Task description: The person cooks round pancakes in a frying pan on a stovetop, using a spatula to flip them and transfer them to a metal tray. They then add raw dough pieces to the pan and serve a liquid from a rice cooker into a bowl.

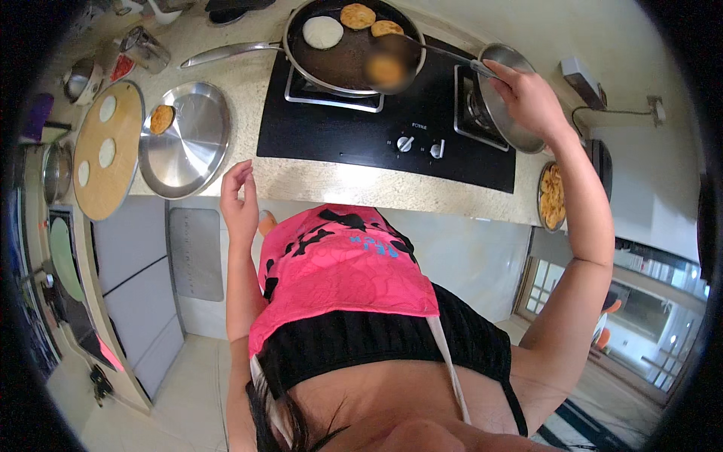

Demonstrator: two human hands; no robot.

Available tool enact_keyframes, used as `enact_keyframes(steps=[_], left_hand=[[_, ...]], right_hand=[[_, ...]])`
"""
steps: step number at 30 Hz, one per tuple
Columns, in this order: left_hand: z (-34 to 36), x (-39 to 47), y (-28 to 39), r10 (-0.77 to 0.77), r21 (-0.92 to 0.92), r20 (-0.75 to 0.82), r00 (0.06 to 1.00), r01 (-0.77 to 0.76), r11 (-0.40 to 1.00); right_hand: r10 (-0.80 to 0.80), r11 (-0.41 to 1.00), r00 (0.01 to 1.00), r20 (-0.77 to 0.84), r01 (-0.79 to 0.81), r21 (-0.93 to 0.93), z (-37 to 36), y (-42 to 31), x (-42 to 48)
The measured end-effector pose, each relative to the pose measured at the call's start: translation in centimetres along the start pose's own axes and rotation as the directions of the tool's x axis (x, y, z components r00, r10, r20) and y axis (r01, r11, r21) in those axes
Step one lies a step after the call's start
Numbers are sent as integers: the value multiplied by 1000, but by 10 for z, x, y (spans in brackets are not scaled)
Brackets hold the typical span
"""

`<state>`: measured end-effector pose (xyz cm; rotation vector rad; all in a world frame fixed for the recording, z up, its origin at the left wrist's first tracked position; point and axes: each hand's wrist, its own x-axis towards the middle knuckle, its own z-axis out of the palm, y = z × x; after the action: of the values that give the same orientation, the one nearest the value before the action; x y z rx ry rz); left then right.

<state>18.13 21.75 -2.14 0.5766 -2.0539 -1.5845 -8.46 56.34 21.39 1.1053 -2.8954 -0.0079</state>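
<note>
My right hand (525, 99) grips the handle of a spatula (443, 51) that reaches left over a frying pan (333, 70). The spatula's head is lost in a blurred patch, where a browned round cake (387, 69) shows indistinctly. In the pan lie a pale dough round (323, 32) and two golden-brown cakes (357, 16). My left hand (240, 192) hangs by the counter's front edge, holding nothing, thumb apart from loosely bent fingers. Nearest to it is a round steel tray (186, 147) bearing one browned cake (162, 119).
Left of the tray, a round board (121, 181) carries three pale dough rounds (107, 153). The pan's handle (226, 53) juts left from the black gas hob (339, 135). A shallow metal vessel or lid (508, 107) leans over the right burner. Browned food fills a dish (552, 195) at right.
</note>
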Motion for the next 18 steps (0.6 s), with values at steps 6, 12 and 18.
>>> enact_keyframes(steps=[6,12,18], left_hand=[[-6,-28,-7,-85,-27,-139,987,82,996],[-11,-35,-2,-71,-20,-178,982,69,997],[-25,-36,1,-60,63,-173,983,72,995]], right_hand=[[155,864,934,321,-286,415,-12,60,29],[143,529,818,558,-539,655,32,54,23],[129,258,842,523,-538,802,71,8,9]])
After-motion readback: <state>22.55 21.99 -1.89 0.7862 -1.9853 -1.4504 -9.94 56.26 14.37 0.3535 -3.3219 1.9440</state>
